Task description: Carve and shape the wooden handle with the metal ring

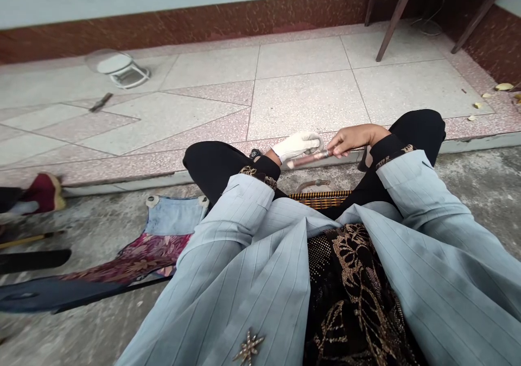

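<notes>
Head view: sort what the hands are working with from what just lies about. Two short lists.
In hand:
- copper-coloured rod, held by the gloved left hand and the bare right hand

Lying about:
- curved metal piece on the ground below the hands
- clear dome on a white stand
- small dark tool on the tiles
- patterned cloth
- red shoe
</notes>
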The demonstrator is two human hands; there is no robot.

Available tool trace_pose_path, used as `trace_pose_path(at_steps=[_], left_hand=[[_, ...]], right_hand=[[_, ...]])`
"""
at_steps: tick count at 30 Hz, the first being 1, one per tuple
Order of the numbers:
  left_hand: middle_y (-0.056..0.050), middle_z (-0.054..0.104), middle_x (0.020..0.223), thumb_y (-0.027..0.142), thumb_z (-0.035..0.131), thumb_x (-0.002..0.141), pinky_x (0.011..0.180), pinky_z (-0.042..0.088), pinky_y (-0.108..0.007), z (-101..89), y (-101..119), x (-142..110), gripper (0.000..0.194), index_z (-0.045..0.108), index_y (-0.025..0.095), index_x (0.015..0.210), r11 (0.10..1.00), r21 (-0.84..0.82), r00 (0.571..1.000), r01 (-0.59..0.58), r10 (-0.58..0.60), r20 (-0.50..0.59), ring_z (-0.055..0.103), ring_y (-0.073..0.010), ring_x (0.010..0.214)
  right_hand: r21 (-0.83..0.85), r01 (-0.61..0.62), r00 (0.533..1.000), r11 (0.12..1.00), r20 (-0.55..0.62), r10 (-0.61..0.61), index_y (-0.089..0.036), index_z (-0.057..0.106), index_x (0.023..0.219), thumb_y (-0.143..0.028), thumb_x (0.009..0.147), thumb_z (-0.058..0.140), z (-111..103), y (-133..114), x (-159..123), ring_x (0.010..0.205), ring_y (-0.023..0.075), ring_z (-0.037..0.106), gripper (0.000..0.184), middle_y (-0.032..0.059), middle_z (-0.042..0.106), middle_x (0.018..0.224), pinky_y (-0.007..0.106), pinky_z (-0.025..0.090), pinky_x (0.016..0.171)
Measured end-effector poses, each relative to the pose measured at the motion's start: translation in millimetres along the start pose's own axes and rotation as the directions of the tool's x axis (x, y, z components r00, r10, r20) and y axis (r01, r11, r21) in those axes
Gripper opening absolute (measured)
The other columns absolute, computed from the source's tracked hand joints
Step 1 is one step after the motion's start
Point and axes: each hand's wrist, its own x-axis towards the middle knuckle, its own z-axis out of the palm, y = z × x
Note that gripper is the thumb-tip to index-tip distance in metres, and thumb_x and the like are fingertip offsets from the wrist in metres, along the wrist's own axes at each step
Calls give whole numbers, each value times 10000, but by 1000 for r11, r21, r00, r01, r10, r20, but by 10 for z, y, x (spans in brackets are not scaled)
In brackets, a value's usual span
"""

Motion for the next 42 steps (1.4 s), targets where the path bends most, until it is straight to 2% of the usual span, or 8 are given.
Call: trace_pose_path(at_steps=[2,6,11,18,23,28,34,42], left_hand=[[-16,585,714,330,558,934,559,403,-183,2,-37,12,221,635,123,925,992,-118,999,-37,36,-10,504,-80,585],[9,513,628,350,491,976,514,387,-169,49,-39,17,260,610,125,921,981,-195,1000,2,4,28,478,-71,523],[19,478,581,274,514,952,524,396,-178,111,159,-74,206,636,117,898,992,-122,995,13,-1,96,451,-72,509],[-21,584,641,213,548,873,543,362,-219,53,252,-123,165,692,133,866,995,102,1000,3,-3,-7,462,-81,531],[3,523,562,209,543,865,535,341,-243,-63,168,-80,143,670,159,822,993,112,995,33,-22,-95,447,-94,505],[5,520,583,208,557,861,528,339,-232,-148,95,-27,118,645,146,814,992,94,986,81,-65,-156,429,-87,500],[-1,516,622,267,525,890,533,351,-226,40,8,-22,170,633,143,847,995,61,997,76,-76,-4,419,-90,517],[-2,573,743,298,460,901,634,363,-215,117,-42,-35,270,676,137,887,931,341,985,-133,85,151,472,-101,639]], right_hand=[[81,107,969,991,-230,-86,-159,729,1045,-387,888,639,-8,-75,-63,679,123,552,291,30,677,799,249,440,676],[167,159,734,973,-680,-4,-110,671,1148,-336,970,541,-37,-121,-61,684,123,546,316,76,668,843,251,452,664],[109,-171,594,979,-782,190,-97,677,1205,-265,955,553,-90,24,78,749,169,596,326,115,683,908,282,451,673],[-344,-503,790,793,-556,260,-163,759,1134,-229,877,603,-53,110,165,984,267,628,308,141,706,1084,331,435,773],[-309,-394,914,865,-225,336,-193,766,1104,-204,843,625,-77,147,90,775,185,629,297,67,728,878,288,442,702],[-85,-73,997,994,3,74,-181,758,1099,-331,833,667,-68,110,-16,692,134,569,319,33,702,827,265,444,708],[117,98,891,988,-452,-35,-167,727,1142,-253,890,600,-30,-14,8,657,114,517,294,30,669,809,240,428,648],[-263,-408,778,874,-601,183,-156,735,1167,-228,889,588,-35,130,167,899,233,622,323,130,701,1026,322,437,755]])
